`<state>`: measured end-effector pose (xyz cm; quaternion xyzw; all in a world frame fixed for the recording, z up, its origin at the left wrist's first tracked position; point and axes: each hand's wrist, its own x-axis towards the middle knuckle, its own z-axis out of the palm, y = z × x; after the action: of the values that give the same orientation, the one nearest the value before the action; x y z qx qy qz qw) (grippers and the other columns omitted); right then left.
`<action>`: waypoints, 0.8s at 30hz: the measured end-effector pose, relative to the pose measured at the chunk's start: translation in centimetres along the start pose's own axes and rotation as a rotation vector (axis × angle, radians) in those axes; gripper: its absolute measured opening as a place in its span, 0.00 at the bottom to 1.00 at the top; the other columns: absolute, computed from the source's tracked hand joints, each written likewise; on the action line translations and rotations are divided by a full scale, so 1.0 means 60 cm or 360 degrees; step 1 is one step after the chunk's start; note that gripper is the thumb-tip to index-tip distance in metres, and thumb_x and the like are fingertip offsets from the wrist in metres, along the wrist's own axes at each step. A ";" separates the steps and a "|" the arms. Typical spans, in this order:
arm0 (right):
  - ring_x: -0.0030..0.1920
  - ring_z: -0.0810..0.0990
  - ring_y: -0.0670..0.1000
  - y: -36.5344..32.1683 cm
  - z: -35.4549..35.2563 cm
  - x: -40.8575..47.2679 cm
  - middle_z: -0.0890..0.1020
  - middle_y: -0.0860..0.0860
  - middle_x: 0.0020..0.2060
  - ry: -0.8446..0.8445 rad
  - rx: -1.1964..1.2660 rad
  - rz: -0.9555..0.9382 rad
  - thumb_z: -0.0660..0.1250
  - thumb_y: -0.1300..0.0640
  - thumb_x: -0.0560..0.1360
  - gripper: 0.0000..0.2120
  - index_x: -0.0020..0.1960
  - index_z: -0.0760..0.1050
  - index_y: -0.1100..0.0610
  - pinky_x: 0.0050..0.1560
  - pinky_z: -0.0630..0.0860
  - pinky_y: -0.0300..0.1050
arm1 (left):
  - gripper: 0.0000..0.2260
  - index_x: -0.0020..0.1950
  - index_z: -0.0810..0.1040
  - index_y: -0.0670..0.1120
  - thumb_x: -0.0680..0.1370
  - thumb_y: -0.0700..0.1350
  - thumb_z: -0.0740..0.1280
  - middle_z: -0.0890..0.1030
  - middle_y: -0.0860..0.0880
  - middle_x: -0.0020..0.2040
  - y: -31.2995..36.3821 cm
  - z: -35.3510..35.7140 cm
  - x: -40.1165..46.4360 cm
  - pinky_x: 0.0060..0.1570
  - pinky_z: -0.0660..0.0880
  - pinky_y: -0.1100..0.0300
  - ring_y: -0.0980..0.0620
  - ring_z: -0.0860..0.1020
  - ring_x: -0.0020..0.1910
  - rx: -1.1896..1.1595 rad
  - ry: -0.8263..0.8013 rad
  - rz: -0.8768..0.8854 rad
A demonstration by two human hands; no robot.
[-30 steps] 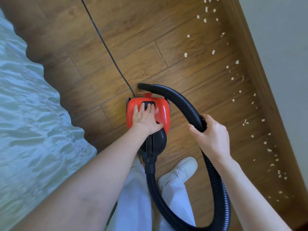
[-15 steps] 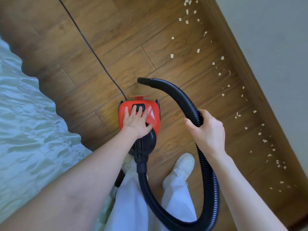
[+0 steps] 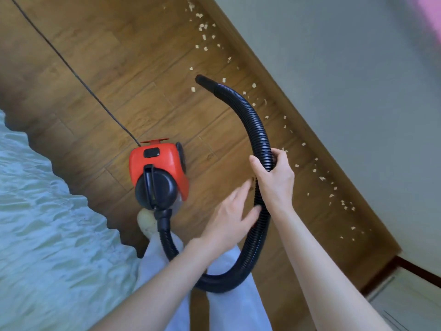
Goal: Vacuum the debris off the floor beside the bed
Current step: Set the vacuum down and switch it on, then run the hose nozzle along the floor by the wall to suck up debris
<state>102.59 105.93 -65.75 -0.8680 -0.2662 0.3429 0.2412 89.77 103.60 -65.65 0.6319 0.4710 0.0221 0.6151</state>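
Observation:
A small red and black vacuum cleaner (image 3: pixel 157 168) stands on the wooden floor (image 3: pixel 133 75) beside the bed. Its ribbed black hose (image 3: pixel 253 123) loops from the back of the body, round past my legs and up to a nozzle tip (image 3: pixel 201 80) that hangs over the floor. My right hand (image 3: pixel 274 177) is shut round the hose at mid length. My left hand (image 3: pixel 229 218) is open with fingers spread, just left of the hose below the right hand, holding nothing. Pale paper scraps (image 3: pixel 296 149) lie scattered in a strip along the skirting.
The bed with light green-blue cover (image 3: pixel 47 230) fills the lower left. The wall and wooden skirting board (image 3: pixel 307 130) run diagonally on the right. The black power cord (image 3: pixel 71 68) crosses the floor to the vacuum. My white trousers and one shoe (image 3: pixel 146 222) are below.
My left hand has left the top of the vacuum cleaner and moved right, close to the hose. The right hand has swung the hose so the nozzle is nearer the scraps.

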 end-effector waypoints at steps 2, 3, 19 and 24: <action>0.42 0.78 0.40 0.022 -0.037 -0.002 0.78 0.42 0.40 -0.0005 0.0087 0.0028 0.69 0.46 0.73 0.16 0.57 0.70 0.49 0.45 0.73 0.38 | 0.34 0.78 0.52 0.57 0.77 0.53 0.66 0.71 0.54 0.69 0.024 0.048 -0.003 0.64 0.71 0.55 0.55 0.73 0.65 -0.0066 0.0016 0.0004; 0.41 0.78 0.39 0.035 -0.054 -0.004 0.78 0.42 0.40 -0.0004 0.0120 0.0040 0.69 0.47 0.74 0.16 0.58 0.70 0.50 0.43 0.72 0.35 | 0.36 0.77 0.51 0.58 0.76 0.52 0.68 0.73 0.55 0.66 0.035 0.070 -0.003 0.60 0.74 0.54 0.55 0.75 0.60 -0.0064 0.0042 0.0000; 0.47 0.76 0.48 0.342 -0.214 -0.061 0.73 0.49 0.54 0.0245 0.0073 0.0355 0.68 0.51 0.71 0.39 0.76 0.52 0.42 0.48 0.80 0.48 | 0.37 0.78 0.48 0.59 0.72 0.48 0.62 0.68 0.53 0.54 0.029 0.343 -0.117 0.35 0.74 0.58 0.53 0.73 0.47 0.0849 -0.0267 0.0290; 0.51 0.78 0.51 0.456 -0.234 -0.129 0.74 0.49 0.57 0.0249 0.0032 0.0630 0.68 0.47 0.72 0.39 0.77 0.51 0.42 0.51 0.80 0.51 | 0.38 0.78 0.46 0.61 0.72 0.47 0.62 0.66 0.53 0.55 -0.009 0.382 -0.184 0.34 0.70 0.60 0.54 0.71 0.43 0.0956 -0.0587 0.0384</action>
<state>116.04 77.47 -69.49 -0.9248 -0.0675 0.3179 0.1977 97.27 79.29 -65.55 0.8285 0.2600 -0.1590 0.4697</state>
